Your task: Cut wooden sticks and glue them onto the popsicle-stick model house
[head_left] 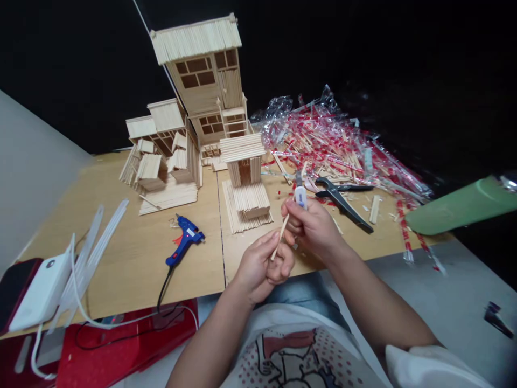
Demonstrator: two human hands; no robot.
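Observation:
My left hand is closed, pinching a thin wooden stick between thumb and fingers. The stick slants up towards my right hand, whose fingers are curled around a white and blue utility knife. The stick's upper end meets the fingers of that hand; whether they grip it too, I cannot tell. Just beyond my hands stands a small house model built from sticks, on a slatted base. Behind it rises a taller stick house, with a lower building model on its left.
A blue glue gun lies left of my hands, beside clear glue sticks and a white power bank. Black-handled pliers lie to the right. Behind them is a heap of sticks and red-printed wrappers. A green bottle lies tilted far right.

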